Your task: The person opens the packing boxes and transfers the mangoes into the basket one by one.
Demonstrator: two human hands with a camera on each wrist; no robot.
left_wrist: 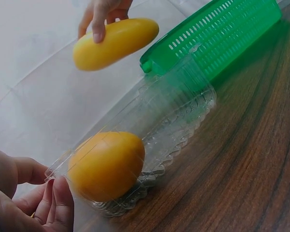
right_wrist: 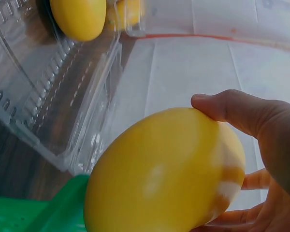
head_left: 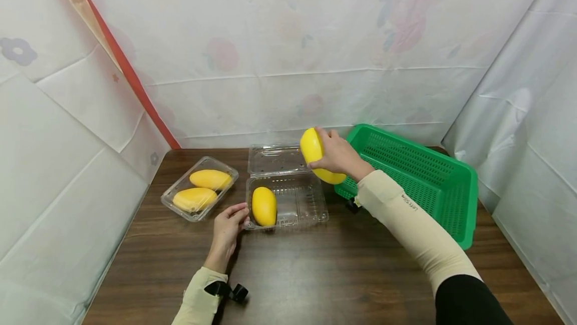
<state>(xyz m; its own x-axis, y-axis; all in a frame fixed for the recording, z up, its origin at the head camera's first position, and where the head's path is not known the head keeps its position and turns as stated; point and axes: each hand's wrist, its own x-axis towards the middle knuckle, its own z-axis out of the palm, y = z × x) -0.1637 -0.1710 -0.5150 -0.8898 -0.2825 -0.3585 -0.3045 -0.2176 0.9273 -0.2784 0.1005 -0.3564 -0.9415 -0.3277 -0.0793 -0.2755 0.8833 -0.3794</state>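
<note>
My right hand (head_left: 338,154) grips a yellow mango (head_left: 312,145) in the air, above the right side of an open clear plastic clamshell box (head_left: 293,200). In the right wrist view the thumb lies on top of this mango (right_wrist: 159,169) and fingers wrap its far side. My left hand (head_left: 227,230) pinches the box's near left corner between thumb and fingers, as the left wrist view shows. Inside the box, at its left end, lies another mango (head_left: 264,207). The box's lid (head_left: 275,159) is folded back toward the wall.
To the left sits a closed clear box (head_left: 169,200) with two mangoes (head_left: 210,179) in it. A green perforated plastic basket (head_left: 471,200) stands at the right, close beside the open box. White patterned sheeting (head_left: 288,54) walls off the wooden table (head_left: 315,275) at the back and sides.
</note>
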